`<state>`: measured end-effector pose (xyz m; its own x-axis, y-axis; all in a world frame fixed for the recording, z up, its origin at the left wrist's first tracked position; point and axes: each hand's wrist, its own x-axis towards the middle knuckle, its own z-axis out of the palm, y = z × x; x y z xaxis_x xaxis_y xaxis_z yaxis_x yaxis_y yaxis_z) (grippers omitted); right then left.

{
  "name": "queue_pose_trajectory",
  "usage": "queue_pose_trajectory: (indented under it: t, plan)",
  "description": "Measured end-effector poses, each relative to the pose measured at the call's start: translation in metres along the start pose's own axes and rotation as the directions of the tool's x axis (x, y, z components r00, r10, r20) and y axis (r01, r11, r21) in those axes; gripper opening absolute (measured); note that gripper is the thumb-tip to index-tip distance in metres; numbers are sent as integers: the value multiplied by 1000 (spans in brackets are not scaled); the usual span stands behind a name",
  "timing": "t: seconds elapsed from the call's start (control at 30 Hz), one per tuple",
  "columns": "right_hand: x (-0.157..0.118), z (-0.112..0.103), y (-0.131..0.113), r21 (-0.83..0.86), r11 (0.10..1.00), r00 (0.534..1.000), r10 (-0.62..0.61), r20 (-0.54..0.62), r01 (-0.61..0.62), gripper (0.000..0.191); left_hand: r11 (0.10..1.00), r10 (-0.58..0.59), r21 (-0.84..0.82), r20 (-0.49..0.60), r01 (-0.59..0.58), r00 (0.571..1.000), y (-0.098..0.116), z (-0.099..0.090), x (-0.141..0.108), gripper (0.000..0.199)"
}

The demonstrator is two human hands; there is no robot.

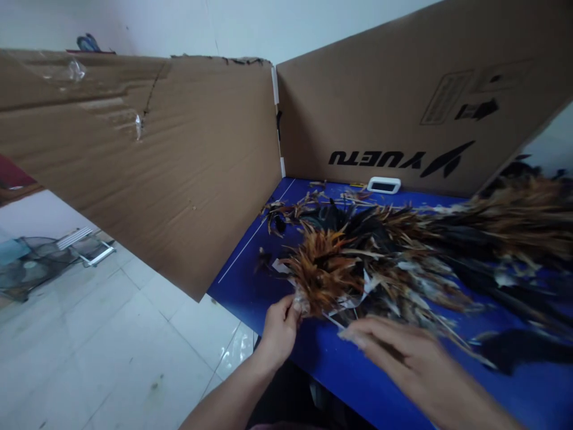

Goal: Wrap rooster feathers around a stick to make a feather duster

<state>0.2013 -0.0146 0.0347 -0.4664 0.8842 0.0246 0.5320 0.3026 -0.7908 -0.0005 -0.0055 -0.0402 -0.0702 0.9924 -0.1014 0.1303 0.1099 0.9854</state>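
Feathers (pixel 323 272) in an orange-brown bunch are pinched by the left hand (pixel 281 327), while the right hand (pixel 398 349) grasps a thin white strand (pixel 333 321).

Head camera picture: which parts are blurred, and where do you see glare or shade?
Head view: right hand and right-edge feathers look soft; head view: bright glints on the clear tape and floor; head view: printed cardboard panel shaded darker than the taped panel.
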Motion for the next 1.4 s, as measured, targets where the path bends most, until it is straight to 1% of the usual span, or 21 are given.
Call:
queue_pose_trajectory:
  t: [0.07, 0.13, 0.2, 0.3, 0.4, 0.53, 0.7, 0.8, 0.93, 1.1, 1.2, 1.33, 1.4]
  plan:
    - [-2, 13, -9, -34, 994, 995, -102, 10, 102, 24, 977, 142, 158, 25, -144, 990, 2, 4, -4, 31]
    - [0, 19, -16, -63, 983, 984, -175, 2, 175, 26, 927, 254, 273, 52, -258, 966, 5, 8, -9, 28]
    - [7, 20, -18, -82, 972, 974, -224, -16, 222, 26, 886, 318, 332, 71, -323, 945, 8, 11, -13, 22]
    - [21, 21, -11, -138, 962, 967, -247, -66, 236, 25, 854, 352, 369, 111, -368, 929, 10, 14, -17, 21]
    - [30, 25, -2, -252, 946, 969, -231, -82, 204, 25, 841, 346, 397, 127, -367, 930, 9, 16, -20, 24]
    - [33, 31, 1, -398, 905, 977, -198, -74, 153, 28, 866, 314, 368, 125, -338, 941, 5, 19, -22, 25]
    - [33, 33, 0, -507, 857, 988, -141, -57, 93, 31, 902, 303, 291, 103, -320, 947, -1, 23, -21, 25]
    - [35, 33, 1, -557, 828, 992, -115, -58, 64, 30, 890, 292, 330, 115, -314, 950, -4, 26, -20, 27]
    - [36, 35, 2, -587, 809, 997, -53, -64, 5, 28, 864, 265, 403, 149, -303, 953, -6, 29, -20, 27]
    - [37, 37, -1, -592, 805, 999, 15, -52, -43, 26, 880, 263, 366, 153, -302, 952, -6, 31, -22, 24]
    - [37, 38, -3, -607, 793, 998, 50, -33, -60, 24, 885, 242, 368, 160, -285, 957, -6, 31, -23, 23]
    - [36, 39, -4, -617, 784, 997, 69, -22, -68, 22, 876, 200, 408, 175, -256, 964, -3, 31, -23, 23]
    - [36, 39, -6, -616, 785, 997, 68, -22, -68, 22, 864, 198, 432, 181, -259, 963, -3, 31, -24, 23]
